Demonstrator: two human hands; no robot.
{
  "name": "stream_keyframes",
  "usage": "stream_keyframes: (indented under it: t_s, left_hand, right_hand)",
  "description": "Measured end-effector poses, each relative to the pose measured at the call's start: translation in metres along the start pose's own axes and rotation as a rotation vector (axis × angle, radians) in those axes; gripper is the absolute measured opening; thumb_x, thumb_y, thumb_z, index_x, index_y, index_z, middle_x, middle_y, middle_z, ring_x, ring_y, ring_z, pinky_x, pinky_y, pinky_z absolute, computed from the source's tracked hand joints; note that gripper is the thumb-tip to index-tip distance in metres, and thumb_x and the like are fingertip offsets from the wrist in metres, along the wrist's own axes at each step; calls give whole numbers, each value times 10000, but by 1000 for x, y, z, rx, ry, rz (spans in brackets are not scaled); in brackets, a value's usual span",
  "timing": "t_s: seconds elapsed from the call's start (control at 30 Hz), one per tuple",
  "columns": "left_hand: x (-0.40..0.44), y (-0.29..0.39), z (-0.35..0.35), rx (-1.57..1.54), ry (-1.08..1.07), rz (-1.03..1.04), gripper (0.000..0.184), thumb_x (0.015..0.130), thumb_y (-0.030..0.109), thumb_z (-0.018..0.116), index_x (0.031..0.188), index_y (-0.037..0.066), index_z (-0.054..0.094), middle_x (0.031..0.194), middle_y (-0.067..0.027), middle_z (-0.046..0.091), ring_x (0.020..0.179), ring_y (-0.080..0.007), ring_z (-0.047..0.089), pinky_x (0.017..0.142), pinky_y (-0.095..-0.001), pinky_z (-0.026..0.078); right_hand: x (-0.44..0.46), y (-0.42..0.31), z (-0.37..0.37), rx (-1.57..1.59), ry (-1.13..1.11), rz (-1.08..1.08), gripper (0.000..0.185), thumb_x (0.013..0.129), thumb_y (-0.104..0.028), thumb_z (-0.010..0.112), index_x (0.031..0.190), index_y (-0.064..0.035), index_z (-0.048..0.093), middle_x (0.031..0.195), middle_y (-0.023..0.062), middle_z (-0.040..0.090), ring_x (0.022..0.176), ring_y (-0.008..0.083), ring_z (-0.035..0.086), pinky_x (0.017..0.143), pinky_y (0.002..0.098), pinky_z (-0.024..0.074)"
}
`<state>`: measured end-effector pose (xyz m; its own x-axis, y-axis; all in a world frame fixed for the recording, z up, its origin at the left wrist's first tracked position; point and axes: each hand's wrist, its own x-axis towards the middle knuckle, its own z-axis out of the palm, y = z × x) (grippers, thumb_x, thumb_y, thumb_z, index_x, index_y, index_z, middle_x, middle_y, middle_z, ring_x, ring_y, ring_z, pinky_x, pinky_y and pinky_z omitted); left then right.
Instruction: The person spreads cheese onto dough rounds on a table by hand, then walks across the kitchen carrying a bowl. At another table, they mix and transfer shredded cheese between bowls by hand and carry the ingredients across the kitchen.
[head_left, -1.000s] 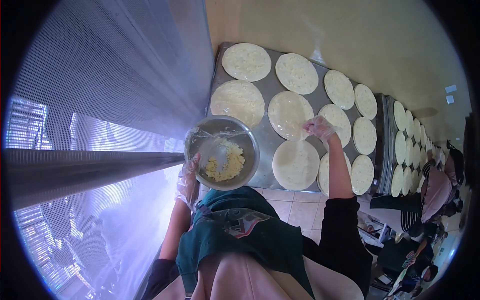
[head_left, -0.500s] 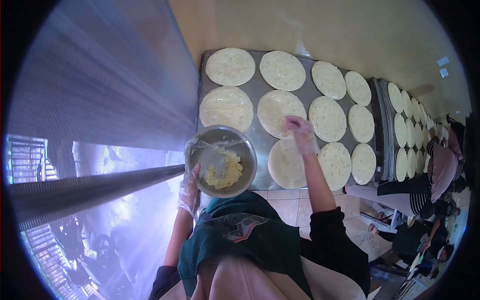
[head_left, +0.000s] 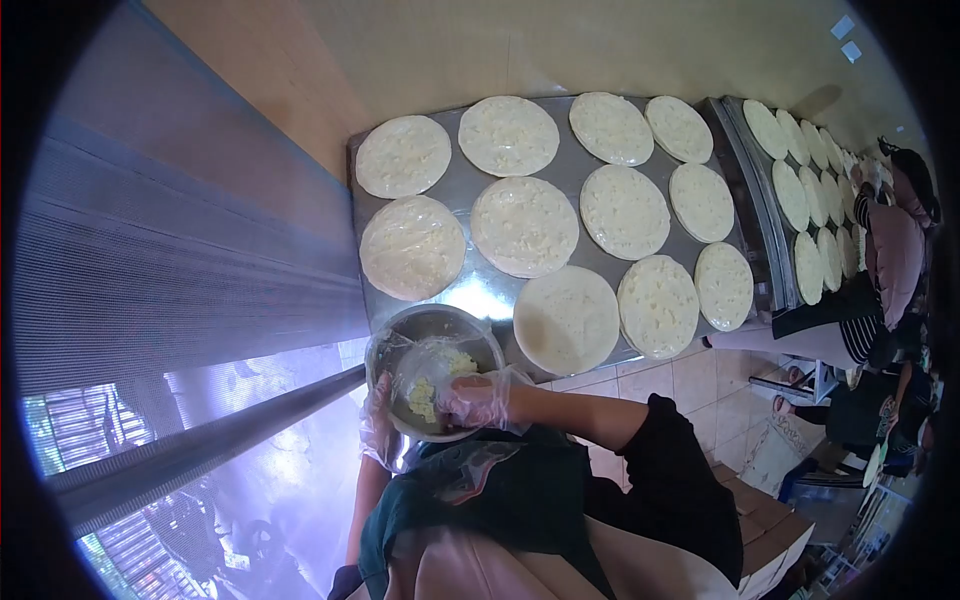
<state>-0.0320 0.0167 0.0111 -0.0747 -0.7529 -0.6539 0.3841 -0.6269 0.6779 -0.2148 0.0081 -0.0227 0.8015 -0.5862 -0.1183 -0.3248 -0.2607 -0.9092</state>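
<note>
At the near left edge of the metal table, my left hand, in a clear plastic glove, grips the side of a round metal bowl. Inside the bowl lies a lumpy pale yellow mixture. My right hand, gloved too, is down in the bowl with its fingers curled into the mixture; the fingertips are partly hidden. Just beyond, a flat dough round has a smooth, plain surface. Other rounds, such as a nearby dough round, carry pale lumps and a shiny coat.
The metal table bears several rows of dough rounds against a wall. Farther right, a second table holds more dough rounds, with a co-worker beside it. A metal pole and mesh screen stand at left.
My right hand has left the middle dough round and come back into the bowl. That round now shows lumps spread across it. The view has shifted.
</note>
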Motion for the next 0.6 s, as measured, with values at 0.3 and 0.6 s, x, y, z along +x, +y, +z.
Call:
stream_keyframes:
  t_s: [0.3,0.6]
  left_hand:
    - [10,-2,11,10,26,-37,551,861,330,563,1258,-12,396,1184,-129,508,1072,-239,498,929,-345,407]
    - [21,-8,19,-8,91,-14,579,848,333,585,1269,-13,387,1197,-125,503,1085,-234,489,952,-338,379]
  right_hand:
    - [-4,7,-17,726,42,99,221,773,-94,630,980,-16,637,885,73,651,805,141,603,747,279,481]
    - [-57,31,-105,1382,471,313,315,759,-85,675,1039,15,573,926,71,605,856,142,589,779,246,489]
